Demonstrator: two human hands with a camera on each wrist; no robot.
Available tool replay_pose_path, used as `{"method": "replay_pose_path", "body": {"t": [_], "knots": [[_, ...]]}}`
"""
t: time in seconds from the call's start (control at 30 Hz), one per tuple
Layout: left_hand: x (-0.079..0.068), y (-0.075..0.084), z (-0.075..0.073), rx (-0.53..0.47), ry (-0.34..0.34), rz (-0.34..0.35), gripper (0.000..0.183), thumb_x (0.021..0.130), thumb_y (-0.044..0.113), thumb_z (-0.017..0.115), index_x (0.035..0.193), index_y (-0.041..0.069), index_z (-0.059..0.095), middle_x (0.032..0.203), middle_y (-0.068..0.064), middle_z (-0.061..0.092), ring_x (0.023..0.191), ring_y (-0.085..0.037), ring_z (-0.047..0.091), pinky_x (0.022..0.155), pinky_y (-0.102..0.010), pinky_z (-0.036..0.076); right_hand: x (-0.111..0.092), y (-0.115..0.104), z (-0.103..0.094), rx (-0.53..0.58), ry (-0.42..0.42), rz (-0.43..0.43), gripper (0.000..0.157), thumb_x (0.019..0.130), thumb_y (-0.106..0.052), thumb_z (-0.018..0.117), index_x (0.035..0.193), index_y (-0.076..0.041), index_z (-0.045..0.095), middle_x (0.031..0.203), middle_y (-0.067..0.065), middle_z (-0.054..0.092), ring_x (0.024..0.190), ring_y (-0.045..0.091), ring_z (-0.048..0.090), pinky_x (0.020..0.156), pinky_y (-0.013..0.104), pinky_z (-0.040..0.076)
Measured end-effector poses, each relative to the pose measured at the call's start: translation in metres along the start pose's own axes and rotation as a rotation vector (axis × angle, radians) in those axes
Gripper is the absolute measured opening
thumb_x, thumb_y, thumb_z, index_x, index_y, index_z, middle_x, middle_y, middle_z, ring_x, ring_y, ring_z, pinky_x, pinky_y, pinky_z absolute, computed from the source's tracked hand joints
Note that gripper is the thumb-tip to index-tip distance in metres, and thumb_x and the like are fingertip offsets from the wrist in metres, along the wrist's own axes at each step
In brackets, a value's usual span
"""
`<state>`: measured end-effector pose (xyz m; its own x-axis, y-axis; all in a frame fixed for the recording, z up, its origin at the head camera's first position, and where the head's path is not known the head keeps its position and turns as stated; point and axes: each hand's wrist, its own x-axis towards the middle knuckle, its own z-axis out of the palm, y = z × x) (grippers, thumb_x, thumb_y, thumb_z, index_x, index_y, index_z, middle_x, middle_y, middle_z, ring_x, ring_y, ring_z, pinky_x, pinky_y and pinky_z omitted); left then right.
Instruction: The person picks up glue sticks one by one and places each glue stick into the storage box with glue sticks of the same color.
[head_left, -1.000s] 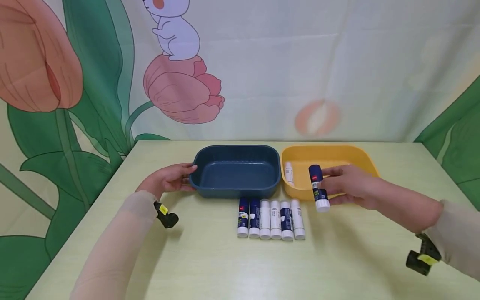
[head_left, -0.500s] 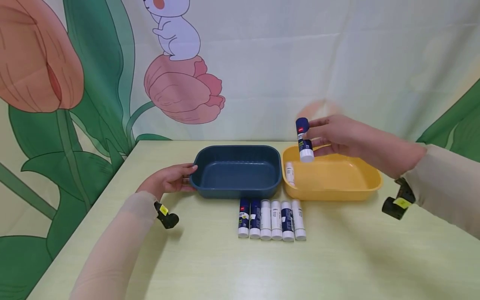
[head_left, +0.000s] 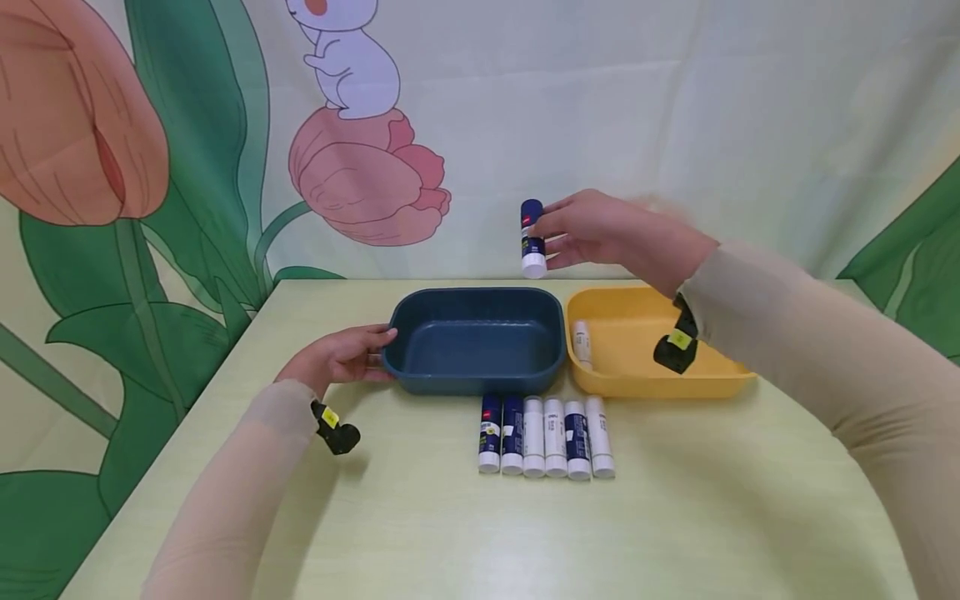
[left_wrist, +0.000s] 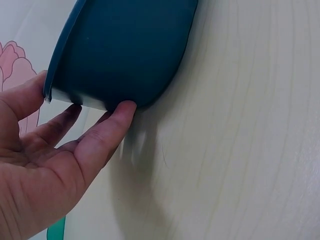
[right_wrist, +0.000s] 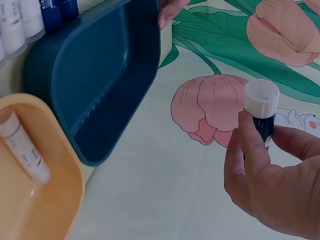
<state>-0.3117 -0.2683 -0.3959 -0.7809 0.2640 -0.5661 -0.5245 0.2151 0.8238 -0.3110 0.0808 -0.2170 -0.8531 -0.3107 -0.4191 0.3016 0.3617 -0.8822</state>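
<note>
My right hand (head_left: 592,229) pinches a navy glue stick (head_left: 533,237) with a white end, raised above and behind the blue basin (head_left: 480,385). The right wrist view shows the glue stick's white end (right_wrist: 261,95) pointing up past the fingers. At the basin's left end, my left hand (head_left: 345,354) holds it, thumb at the rim and fingertips against the outer wall (left_wrist: 120,55). In front of the basin several glue sticks, navy and white, lie side by side in a row, among them a white glue stick (head_left: 555,435).
A yellow basin (head_left: 660,388) stands just right of the blue one, with a white glue stick (head_left: 582,343) leaning inside its left end. Behind the table (head_left: 420,533) hangs a cloth backdrop (head_left: 525,108) printed with tulips and a small animal.
My right hand has lifted the navy glue stick from over the yellow basin's front edge up and left, to behind the blue basin. My left hand has stayed put.
</note>
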Motion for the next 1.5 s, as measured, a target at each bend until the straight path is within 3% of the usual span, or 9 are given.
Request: {"method": "replay_pose_path", "body": {"t": [0.27,0.43,0.57,0.8,1.0,1.1,1.23,1.33,1.5], "knots": [[-0.003,-0.001,-0.001,-0.024,0.012,-0.009,0.065,0.112,0.029,0.037,0.166,0.013,0.005,0.149,-0.012,0.039,0.119,-0.02,0.05,0.119,-0.051,0.037,0.041,0.01,0.032,0.034,0.007,0.061,0.058,0.105,-0.013,0.057,0.157,-0.004,0.034,0.152,0.019,0.048,0.131,0.031,0.057,0.109,0.037,0.052],[-0.005,0.001,0.0,-0.035,0.018,-0.016,0.066,0.111,0.029,0.039,0.166,0.014,0.005,0.156,-0.015,0.033,0.125,-0.023,0.047,0.12,-0.051,0.037,0.063,0.026,0.044,0.034,-0.002,0.102,0.05,0.104,-0.013,0.059,0.15,-0.002,0.043,0.146,0.019,0.052,0.118,0.027,0.061,0.083,0.029,0.061],[-0.004,0.001,0.001,-0.036,0.015,-0.017,0.067,0.111,0.03,0.04,0.166,0.014,0.005,0.157,-0.015,0.033,0.126,-0.024,0.047,0.12,-0.051,0.037,0.075,0.041,0.049,0.044,-0.015,0.125,0.05,0.104,-0.011,0.059,0.149,0.001,0.043,0.147,0.022,0.051,0.113,0.026,0.059,0.061,0.023,0.06],[-0.003,0.001,0.0,-0.032,0.018,-0.017,0.065,0.111,0.029,0.039,0.166,0.014,0.007,0.155,-0.015,0.036,0.121,-0.022,0.05,0.12,-0.051,0.038,0.087,0.063,0.057,0.053,-0.031,0.142,0.05,0.103,-0.008,0.059,0.149,0.004,0.044,0.148,0.024,0.05,0.117,0.027,0.057,0.054,0.022,0.058],[-0.002,0.001,0.0,-0.035,0.013,-0.006,0.066,0.111,0.029,0.04,0.166,0.013,0.008,0.153,-0.014,0.037,0.122,-0.022,0.05,0.12,-0.052,0.037,0.096,0.081,0.066,0.021,-0.033,0.156,0.039,0.101,-0.007,0.062,0.137,0.007,0.055,0.114,0.015,0.056,0.091,0.018,0.058,0.054,0.021,0.058],[-0.002,0.0,0.001,-0.03,0.01,-0.001,0.065,0.111,0.029,0.039,0.166,0.012,0.008,0.147,-0.012,0.041,0.118,-0.021,0.052,0.121,-0.052,0.037,0.098,0.09,0.07,-0.005,-0.025,0.171,0.037,0.1,-0.007,0.063,0.134,0.007,0.058,0.112,0.013,0.055,0.086,0.017,0.057,0.056,0.021,0.058],[-0.002,0.001,0.002,-0.038,0.018,-0.002,0.064,0.112,0.028,0.038,0.166,0.012,0.009,0.146,-0.012,0.041,0.117,-0.021,0.052,0.12,-0.052,0.037,0.101,0.099,0.074,-0.043,-0.017,0.192,0.039,0.1,-0.008,0.065,0.136,0.006,0.058,0.137,0.02,0.056,0.103,0.023,0.06,0.08,0.029,0.064],[-0.002,0.001,0.001,-0.043,0.023,-0.005,0.064,0.112,0.028,0.038,0.166,0.013,0.009,0.151,-0.014,0.037,0.121,-0.023,0.05,0.12,-0.052,0.037,0.104,0.104,0.077,-0.053,-0.017,0.205,0.041,0.1,-0.007,0.063,0.139,0.006,0.057,0.15,0.023,0.05,0.122,0.029,0.06,0.101,0.038,0.058],[-0.003,0.0,-0.001,-0.045,0.014,-0.005,0.065,0.111,0.029,0.038,0.166,0.012,0.007,0.152,-0.015,0.036,0.124,-0.024,0.048,0.121,-0.053,0.035,0.108,0.112,0.079,-0.054,-0.022,0.214,0.039,0.102,-0.005,0.06,0.139,0.007,0.057,0.151,0.025,0.049,0.136,0.036,0.056,0.109,0.043,0.052]]}}
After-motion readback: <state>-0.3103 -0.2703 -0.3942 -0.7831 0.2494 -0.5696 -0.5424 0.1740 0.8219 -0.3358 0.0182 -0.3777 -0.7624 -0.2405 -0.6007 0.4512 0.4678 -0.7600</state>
